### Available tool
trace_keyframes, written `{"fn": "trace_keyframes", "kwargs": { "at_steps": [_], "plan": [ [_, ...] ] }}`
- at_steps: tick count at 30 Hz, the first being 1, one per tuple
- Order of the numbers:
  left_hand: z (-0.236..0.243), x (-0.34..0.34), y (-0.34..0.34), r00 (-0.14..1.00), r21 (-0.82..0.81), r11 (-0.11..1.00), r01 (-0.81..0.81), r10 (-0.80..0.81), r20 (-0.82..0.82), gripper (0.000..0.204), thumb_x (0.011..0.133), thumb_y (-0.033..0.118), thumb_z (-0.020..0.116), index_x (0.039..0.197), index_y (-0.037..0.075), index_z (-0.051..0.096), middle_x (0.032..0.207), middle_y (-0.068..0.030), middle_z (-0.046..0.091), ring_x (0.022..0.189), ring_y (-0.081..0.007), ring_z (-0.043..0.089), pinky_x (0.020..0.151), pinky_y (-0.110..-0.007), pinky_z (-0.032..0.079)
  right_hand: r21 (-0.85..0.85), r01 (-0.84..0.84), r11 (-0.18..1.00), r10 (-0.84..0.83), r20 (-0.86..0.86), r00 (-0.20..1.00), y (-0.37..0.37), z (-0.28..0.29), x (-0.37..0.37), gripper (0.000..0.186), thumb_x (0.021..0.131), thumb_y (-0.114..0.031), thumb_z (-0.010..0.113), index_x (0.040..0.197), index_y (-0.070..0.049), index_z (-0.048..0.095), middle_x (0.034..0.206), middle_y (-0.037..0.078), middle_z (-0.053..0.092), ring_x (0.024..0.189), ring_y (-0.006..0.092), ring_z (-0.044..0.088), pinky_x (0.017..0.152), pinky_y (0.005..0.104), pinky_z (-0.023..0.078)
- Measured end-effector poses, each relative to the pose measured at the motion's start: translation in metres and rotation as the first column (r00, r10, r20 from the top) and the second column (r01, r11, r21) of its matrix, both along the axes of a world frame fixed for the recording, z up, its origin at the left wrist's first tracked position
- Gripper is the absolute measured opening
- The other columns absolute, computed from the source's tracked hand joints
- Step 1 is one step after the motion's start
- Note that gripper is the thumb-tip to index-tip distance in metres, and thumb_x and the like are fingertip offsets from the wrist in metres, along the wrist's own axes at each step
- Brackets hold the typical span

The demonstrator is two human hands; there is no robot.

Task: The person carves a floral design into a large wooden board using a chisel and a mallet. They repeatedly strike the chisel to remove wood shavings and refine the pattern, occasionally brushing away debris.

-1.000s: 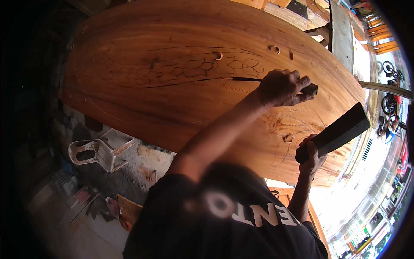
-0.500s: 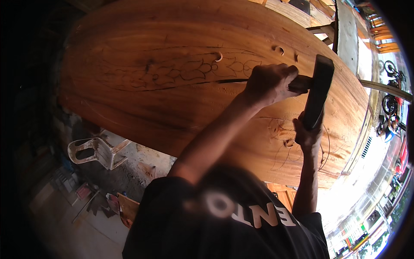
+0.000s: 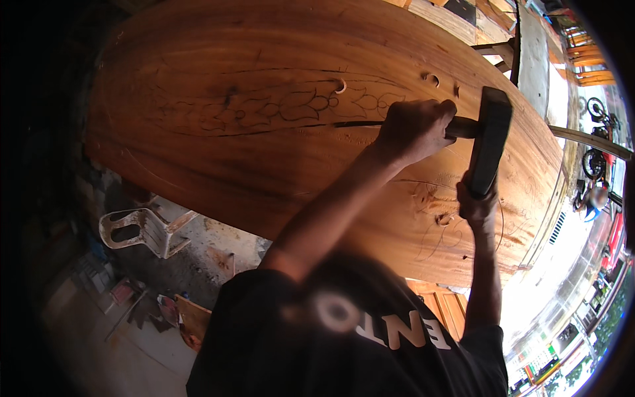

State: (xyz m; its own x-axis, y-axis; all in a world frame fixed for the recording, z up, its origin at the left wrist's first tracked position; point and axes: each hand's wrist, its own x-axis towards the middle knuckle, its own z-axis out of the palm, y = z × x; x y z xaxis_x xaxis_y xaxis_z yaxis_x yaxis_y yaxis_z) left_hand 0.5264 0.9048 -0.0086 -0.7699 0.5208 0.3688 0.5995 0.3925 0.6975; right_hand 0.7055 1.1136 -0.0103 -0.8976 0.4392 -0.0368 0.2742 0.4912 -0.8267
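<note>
My left hand (image 3: pixel 413 132) is wrapped round the handle of a dark wooden mallet (image 3: pixel 491 142). Its blocky head stands over the large brown wooden panel (image 3: pixel 218 172). Just below that head is my right hand (image 3: pixel 479 206), its fingers curled; what they hold is hidden behind the mallet. A row of pencilled flower outlines (image 3: pixel 297 106) runs across the panel to the left of my hands, with a dark line along its lower side. Curled wood shavings (image 3: pixel 340 86) lie on the surface, and another shaving (image 3: pixel 444 219) rests on more drawn lines left of my right hand.
A worn white plastic chair (image 3: pixel 149 231) stands on the dusty floor at the left, beyond the panel's near edge. Wooden boards (image 3: pixel 446 20) lie behind the panel. Off to the right, motorcycles (image 3: pixel 595 139) are parked in bright daylight.
Both hands keep their places over the panel, with the right hand and the lower end of the mallet head slightly farther right. The whole view has shifted a little.
</note>
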Motion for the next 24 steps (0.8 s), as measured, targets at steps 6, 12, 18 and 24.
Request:
{"fn": "trace_keyframes", "kwargs": {
  "at_steps": [6, 12, 18, 24],
  "plan": [
    [-0.004, 0.001, -0.003, 1.0, 0.016, 1.0, -0.023, 0.023, -0.008, 0.037, 0.069, 0.026, 0.09, 0.087, 0.012, 0.06, 0.072, -0.0052, 0.065, 0.068, -0.0266, 0.071, 0.056, -0.039, 0.055, -0.591, 0.233, 0.772, -0.392, -0.154, 0.907, 0.035, 0.04, -0.023, 0.025, 0.094, -0.025, 0.07, 0.1, 0.0, 0.068, 0.08, 0.009, 0.068, 0.069, 0.0173, 0.065, 0.061, 0.028, 0.05],
    [0.001, 0.001, -0.002, 0.998, 0.017, 0.999, -0.045, 0.045, -0.031, 0.036, 0.069, 0.024, 0.09, 0.086, 0.012, 0.06, 0.072, -0.0057, 0.067, 0.067, -0.0261, 0.072, 0.056, -0.04, 0.055, -0.048, -0.013, 0.999, 0.015, 0.044, 0.999, -0.005, -0.016, -0.005, 0.031, 0.087, -0.01, 0.075, 0.114, -0.007, 0.06, 0.082, 0.004, 0.064, 0.067, 0.0133, 0.06, 0.059, 0.0295, 0.048],
    [0.002, 0.001, -0.01, 0.997, -0.022, 1.0, -0.006, 0.008, 0.076, 0.037, 0.072, 0.029, 0.089, 0.089, 0.011, 0.063, 0.08, -0.0085, 0.069, 0.074, -0.0298, 0.072, 0.064, -0.043, 0.057, -0.729, 0.164, 0.665, -0.391, -0.153, 0.907, 0.046, 0.024, -0.017, 0.028, 0.09, -0.02, 0.073, 0.111, -0.004, 0.065, 0.082, 0.007, 0.066, 0.069, 0.0164, 0.063, 0.06, 0.03, 0.049],
    [0.004, 0.006, -0.005, 1.0, -0.097, 0.995, 0.013, -0.011, 0.024, 0.039, 0.071, 0.029, 0.09, 0.09, 0.01, 0.062, 0.08, -0.0086, 0.069, 0.075, -0.0298, 0.073, 0.064, -0.043, 0.058, -0.226, 0.005, 0.974, -0.02, -0.065, 0.998, 0.001, -0.016, 0.003, 0.047, 0.084, -0.014, 0.077, 0.125, -0.006, 0.055, 0.086, 0.001, 0.062, 0.071, 0.0127, 0.06, 0.063, 0.0294, 0.051]
  ]
}}
